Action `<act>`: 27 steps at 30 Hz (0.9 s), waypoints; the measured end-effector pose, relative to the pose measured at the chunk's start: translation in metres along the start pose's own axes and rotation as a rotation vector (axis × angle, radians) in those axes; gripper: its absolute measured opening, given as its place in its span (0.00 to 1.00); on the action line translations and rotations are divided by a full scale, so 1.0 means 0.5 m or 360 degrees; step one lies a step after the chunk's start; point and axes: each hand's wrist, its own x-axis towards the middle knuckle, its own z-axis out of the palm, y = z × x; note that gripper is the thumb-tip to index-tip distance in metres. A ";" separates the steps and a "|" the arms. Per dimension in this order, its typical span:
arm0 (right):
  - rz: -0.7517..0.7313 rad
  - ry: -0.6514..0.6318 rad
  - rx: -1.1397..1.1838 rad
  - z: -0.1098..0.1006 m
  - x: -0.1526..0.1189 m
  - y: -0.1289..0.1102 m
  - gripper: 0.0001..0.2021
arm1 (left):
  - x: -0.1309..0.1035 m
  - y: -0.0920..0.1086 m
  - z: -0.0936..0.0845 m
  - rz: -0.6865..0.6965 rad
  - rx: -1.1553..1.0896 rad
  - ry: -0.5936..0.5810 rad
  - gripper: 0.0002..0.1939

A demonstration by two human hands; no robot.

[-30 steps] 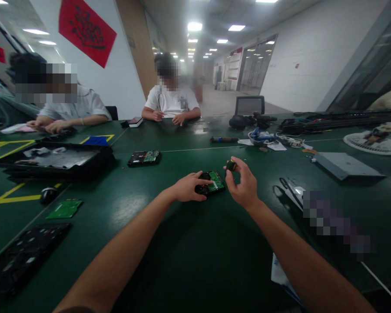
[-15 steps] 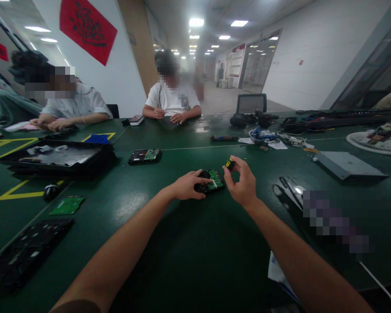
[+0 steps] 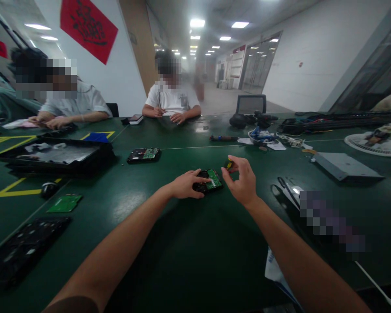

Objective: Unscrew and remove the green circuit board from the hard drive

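My left hand (image 3: 187,184) holds the left end of a hard drive (image 3: 214,182), fingers over its top and thumb along the near side. The drive lies on the table with its green circuit board facing up. Just right of it and raised above the table, my right hand (image 3: 243,177) pinches a black-and-yellow screwdriver (image 3: 228,164) between thumb and fingers. Only the stubby handle shows; its shaft cannot be made out. Farther back and to the left lies another hard drive (image 3: 144,155).
At left are a black tray (image 3: 52,163), a mouse (image 3: 49,189), a green circuit board (image 3: 65,203) and a black panel (image 3: 28,245). A grey metal box (image 3: 347,166) and a bowl (image 3: 262,138) stand at right. Two people sit across the table.
The screwdriver's handle has turned slightly in my right fingers, showing less yellow. My left hand and the hard drive stay in place; the view shifts a little.
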 end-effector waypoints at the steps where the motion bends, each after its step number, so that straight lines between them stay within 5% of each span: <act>1: -0.0011 -0.0009 -0.0006 -0.001 0.000 0.000 0.23 | 0.000 0.000 0.000 -0.0001 -0.0001 0.0000 0.39; 27: -0.0005 -0.0046 0.0071 0.014 -0.015 -0.001 0.28 | -0.002 0.000 0.001 0.0032 0.0009 -0.0001 0.39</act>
